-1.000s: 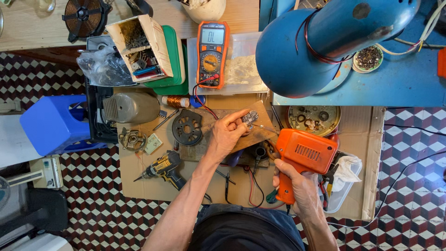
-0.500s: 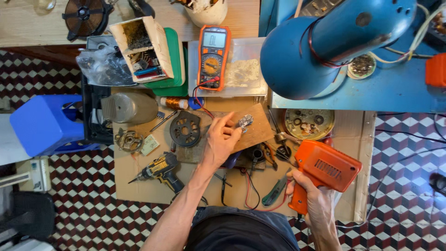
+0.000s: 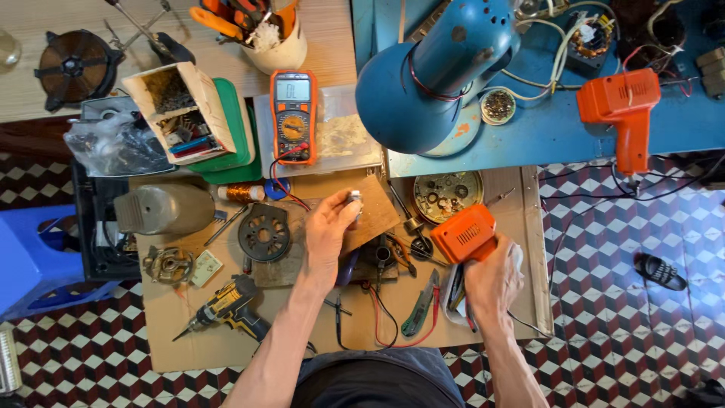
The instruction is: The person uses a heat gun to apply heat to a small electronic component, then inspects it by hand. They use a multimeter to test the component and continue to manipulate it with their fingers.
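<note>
The left hand pinches a small pale part over the brown board. At 3 o'clock from it, the right hand grips an orange heat gun. A multimeter lies at 12 o'clock; a blue lamp overhangs at 1 o'clock, hiding the bench behind.

Lit brightly and evenly from above, with no harsh glare. Soft, short shadows only, cast beneath the blue lamp shade onto the desk just below it. Sharp focus around the lamp and across the clutter below it. Slight wide-angle bending toward the frame corners far from the lamp, floor tiles included. No motion blur visible.
</note>
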